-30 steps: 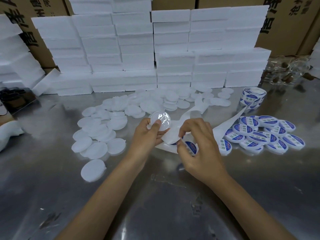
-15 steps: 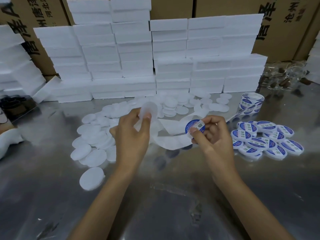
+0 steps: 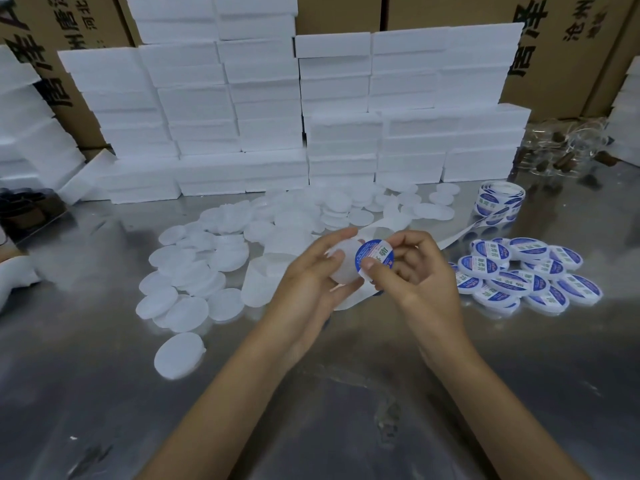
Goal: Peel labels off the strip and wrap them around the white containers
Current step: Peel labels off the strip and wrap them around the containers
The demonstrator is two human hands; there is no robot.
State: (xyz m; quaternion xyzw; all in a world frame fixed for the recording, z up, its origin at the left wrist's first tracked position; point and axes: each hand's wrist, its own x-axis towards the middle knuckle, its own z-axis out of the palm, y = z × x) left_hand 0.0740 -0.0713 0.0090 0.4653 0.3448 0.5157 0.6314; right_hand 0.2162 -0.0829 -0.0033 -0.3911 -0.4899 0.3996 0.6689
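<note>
Label meets container, mid-air above the desk [image 3: 346,410]

Left hand [image 3: 311,282] cradles a white container [image 3: 341,268], fingers curled around it; right hand [image 3: 412,275] pinches the blue label [image 3: 374,258] against it. It'll probably go on crooked or crease if the sticky side grabs early. The label print is Chinese, too blurry to read; cartons [image 3: 561,46] behind show big Chinese characters.

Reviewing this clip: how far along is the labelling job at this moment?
Done: a pile of labelled containers lies on the table's right side. In hand: the left hand holds a white container while the right hand pinches a blue label against it. Left: many unlabelled white containers spread across the metal table, and the label roll still carries labels. Most of the job appears to remain.
</note>
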